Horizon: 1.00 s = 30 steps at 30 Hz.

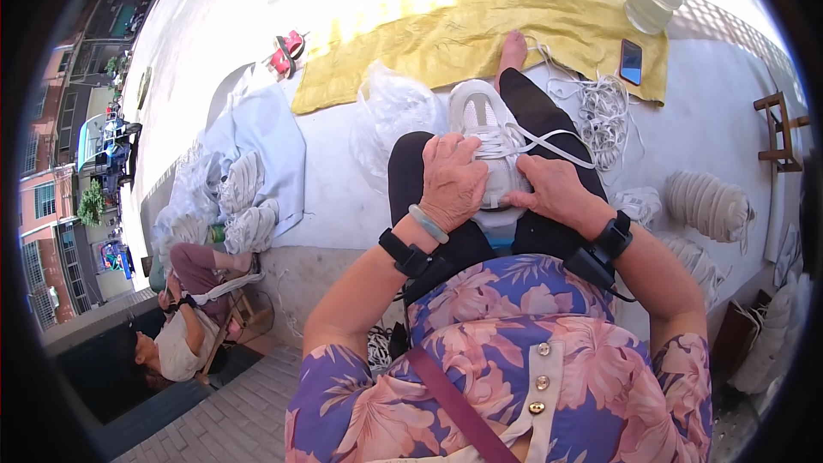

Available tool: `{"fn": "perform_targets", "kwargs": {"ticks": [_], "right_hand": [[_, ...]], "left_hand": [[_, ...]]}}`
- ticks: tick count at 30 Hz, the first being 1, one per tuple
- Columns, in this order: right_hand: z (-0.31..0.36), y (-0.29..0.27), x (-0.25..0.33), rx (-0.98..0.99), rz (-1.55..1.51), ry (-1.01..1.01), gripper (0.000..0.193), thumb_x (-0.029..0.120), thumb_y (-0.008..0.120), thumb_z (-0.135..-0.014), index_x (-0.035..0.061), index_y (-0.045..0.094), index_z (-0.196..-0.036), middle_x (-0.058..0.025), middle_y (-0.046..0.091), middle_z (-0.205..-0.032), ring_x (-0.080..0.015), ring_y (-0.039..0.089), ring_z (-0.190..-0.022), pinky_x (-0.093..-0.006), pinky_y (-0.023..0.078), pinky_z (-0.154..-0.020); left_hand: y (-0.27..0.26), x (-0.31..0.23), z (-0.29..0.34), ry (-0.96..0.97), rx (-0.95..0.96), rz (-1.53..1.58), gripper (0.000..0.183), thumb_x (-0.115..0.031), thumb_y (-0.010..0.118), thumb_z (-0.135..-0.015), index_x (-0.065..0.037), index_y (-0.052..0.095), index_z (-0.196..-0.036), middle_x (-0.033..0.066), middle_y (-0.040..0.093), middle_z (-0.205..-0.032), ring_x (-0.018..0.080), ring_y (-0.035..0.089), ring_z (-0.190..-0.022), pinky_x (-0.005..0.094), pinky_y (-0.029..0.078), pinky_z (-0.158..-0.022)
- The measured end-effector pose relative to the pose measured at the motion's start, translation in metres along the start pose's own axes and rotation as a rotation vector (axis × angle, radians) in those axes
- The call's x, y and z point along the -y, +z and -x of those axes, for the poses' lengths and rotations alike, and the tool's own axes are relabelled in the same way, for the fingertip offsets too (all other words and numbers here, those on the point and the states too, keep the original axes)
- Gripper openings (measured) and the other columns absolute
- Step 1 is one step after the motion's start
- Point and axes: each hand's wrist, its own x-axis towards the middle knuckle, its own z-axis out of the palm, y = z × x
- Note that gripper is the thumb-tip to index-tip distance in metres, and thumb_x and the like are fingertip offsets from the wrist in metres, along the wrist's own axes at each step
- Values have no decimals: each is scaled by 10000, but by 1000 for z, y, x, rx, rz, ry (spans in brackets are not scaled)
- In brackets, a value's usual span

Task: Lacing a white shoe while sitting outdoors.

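Observation:
A white sneaker (470, 107) rests between my knees, its toe pointing away from me. White shoelaces (497, 144) cross its upper, and a loose end (561, 135) trails over my right leg. My left hand (453, 178) grips the shoe's left side, its fingers bent over the edge near the laces. On the other side, my right hand (561, 193) grips around the ankle opening, its thumb by the heel end. Some fingertips of both hands are hidden, so I cannot tell whether either one also pinches a lace.
A tangled heap of white laces (607, 120) lies right of my leg, near a phone (631, 62) on a yellow sheet (386, 39). A water jug (655, 2) stands behind. Bundled white shoes (707, 206) are at right, a clear plastic bag (394, 111) at left. Another person (184, 339) sits far left.

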Motion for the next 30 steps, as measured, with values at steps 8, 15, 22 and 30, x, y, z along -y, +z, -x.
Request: {"fn": "perform_targets", "kwargs": {"ticks": [8,15,22,30], "right_hand": [[-12,0,7,131,19,91,465,439,634,-730,7,506,-844,-178,606,-762,-338,614,-750,-415,468,-651],[-15,8,6,95,40,65,461,435,620,-745,-1,501,-840,-181,607,-735,-335,617,-722,-405,475,-625],[-15,11,5,96,45,70,424,396,619,-747,3,495,-845,-181,608,-740,-327,618,-726,-407,475,-638],[-9,14,-6,40,-92,76,373,355,631,-727,23,487,-819,-171,583,-713,-347,590,-717,-423,445,-631]], "left_hand": [[17,6,14,-55,102,-164,100,-94,534,-712,-23,588,-758,144,453,-1224,412,376,-1139,559,267,-936],[19,4,6,-105,147,-140,113,-121,568,-667,-18,591,-707,164,403,-1276,446,313,-1190,607,217,-948],[23,8,-1,-29,262,-164,119,-128,586,-653,-41,625,-722,151,360,-1338,448,255,-1240,618,145,-988],[25,29,6,-156,272,179,61,-126,581,-704,-78,619,-707,91,347,-1372,415,268,-1247,549,197,-990]]}}
